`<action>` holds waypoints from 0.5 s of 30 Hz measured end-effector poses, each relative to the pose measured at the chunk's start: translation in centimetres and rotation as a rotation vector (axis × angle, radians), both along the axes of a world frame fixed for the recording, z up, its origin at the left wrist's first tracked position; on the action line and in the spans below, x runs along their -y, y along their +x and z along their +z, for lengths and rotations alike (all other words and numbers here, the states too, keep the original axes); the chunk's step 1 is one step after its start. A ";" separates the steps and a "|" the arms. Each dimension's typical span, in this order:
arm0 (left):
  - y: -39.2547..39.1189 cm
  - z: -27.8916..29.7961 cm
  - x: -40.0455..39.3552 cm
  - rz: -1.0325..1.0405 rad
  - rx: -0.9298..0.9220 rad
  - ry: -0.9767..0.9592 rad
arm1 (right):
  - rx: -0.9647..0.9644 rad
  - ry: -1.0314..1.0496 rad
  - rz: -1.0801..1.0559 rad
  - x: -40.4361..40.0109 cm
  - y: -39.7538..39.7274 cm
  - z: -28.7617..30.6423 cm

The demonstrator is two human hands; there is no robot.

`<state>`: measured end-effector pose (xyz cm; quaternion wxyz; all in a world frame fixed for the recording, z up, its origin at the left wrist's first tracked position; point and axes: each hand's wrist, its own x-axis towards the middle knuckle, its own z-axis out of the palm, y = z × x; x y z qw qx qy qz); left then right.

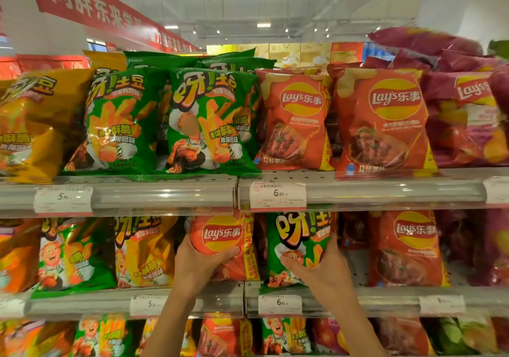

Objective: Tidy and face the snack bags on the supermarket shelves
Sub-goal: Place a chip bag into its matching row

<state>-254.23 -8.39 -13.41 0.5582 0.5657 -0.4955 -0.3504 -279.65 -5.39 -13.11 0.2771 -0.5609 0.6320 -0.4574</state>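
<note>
At the middle shelf's (385,298) front edge, the left hand (198,265) holds an upright orange Lay's bag (220,235); beside it, the right hand (316,271) holds a green potato-stick bag (300,235) among orange neighbours.

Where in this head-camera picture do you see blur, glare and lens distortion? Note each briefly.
Head view: the purple bags at top right and the yellow bag at far left smear with edge blur; ceiling lamps glare white; the clear price rail carries bright reflections; the shelves bow from the wide-angle lens; the central red bag and both hands, left and right, stay fairly sharp.
</note>
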 end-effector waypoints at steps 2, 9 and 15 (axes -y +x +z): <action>-0.3 0.2 -0.4 0.007 -0.006 -0.027 | 0.001 0.003 -0.032 -0.2 -0.6 0.3; -2.9 0.8 -1.1 -0.016 -0.018 -0.065 | 0.038 -0.047 -0.136 -1.6 -4.2 1.1; -8.4 0.2 -1.3 -0.044 -0.019 -0.084 | 0.068 -0.041 -0.204 -4.6 -8.1 -0.4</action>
